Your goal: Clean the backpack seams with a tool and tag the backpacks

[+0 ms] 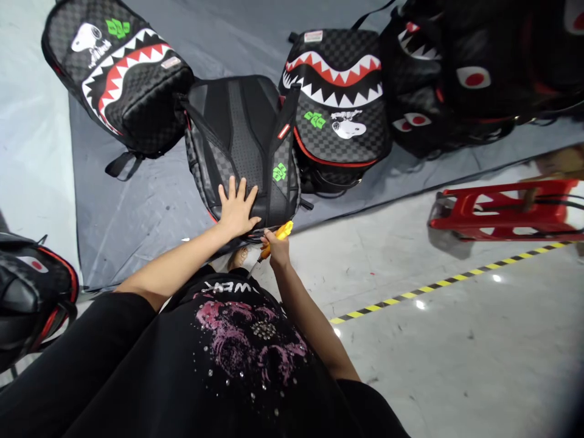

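Note:
A black checkered backpack (244,140) lies in front of me with its padded back panel and shoulder straps facing up. It has a green print on one strap. My left hand (237,210) rests flat on the lower part of this panel, fingers spread. Beside it, at the bag's near edge, my right hand (277,248) is closed around the yellow-orange handle of a screwdriver-like tool (283,231). Its thin metal shaft points back toward my body. Whether the right fingers also touch the bag is hard to make out.
Shark-mouth backpacks lie left (132,79) and right (337,97) of the middle one on a grey sheet (132,219). More black bags (474,73) pile up at the far right. A red plastic stool (506,210) lies on the floor near yellow-black tape (447,280). Another backpack (34,298) sits left.

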Demonstrator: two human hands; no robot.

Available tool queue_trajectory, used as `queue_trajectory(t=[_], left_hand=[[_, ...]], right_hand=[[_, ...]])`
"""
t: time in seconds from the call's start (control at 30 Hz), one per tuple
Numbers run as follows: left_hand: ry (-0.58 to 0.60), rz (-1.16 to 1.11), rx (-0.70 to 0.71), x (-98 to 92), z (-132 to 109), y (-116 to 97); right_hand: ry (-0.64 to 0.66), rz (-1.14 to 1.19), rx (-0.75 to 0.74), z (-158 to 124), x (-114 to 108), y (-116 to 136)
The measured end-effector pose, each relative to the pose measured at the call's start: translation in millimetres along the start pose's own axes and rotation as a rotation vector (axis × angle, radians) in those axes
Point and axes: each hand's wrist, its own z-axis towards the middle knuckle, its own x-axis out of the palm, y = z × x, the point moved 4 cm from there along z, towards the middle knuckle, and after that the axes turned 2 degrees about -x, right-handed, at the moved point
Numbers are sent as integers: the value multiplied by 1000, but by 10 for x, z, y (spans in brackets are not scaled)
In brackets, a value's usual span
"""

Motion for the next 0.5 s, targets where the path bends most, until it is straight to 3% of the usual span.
queue_trajectory(t=[0.1, 0.17, 0.23, 0.3, 0.37, 0.43, 0.5], left_hand=[[-85, -63, 21, 19, -170, -75], [-100, -245, 49, 55, -407, -122], [49, -564, -21, 199, -660, -128], [392, -929, -296, 479, -889, -105], [671, -1153, -561, 729, -1038, -113], [749, -1303, -707, 878, -1034, -135], [653, -1533, -843, 958, -940, -160]], right_hand=[[21, -11, -3, 4, -37, 5], [19, -11, -26, -12, -130, 57], [-19, -10, -80, -10, -282, 184], [-77, -11, -156, 49, -435, 396], [-111, -52, -269, 175, -496, 685], [-79, -140, -385, 341, -405, 991], [6, -253, -421, 498, -195, 1222]])
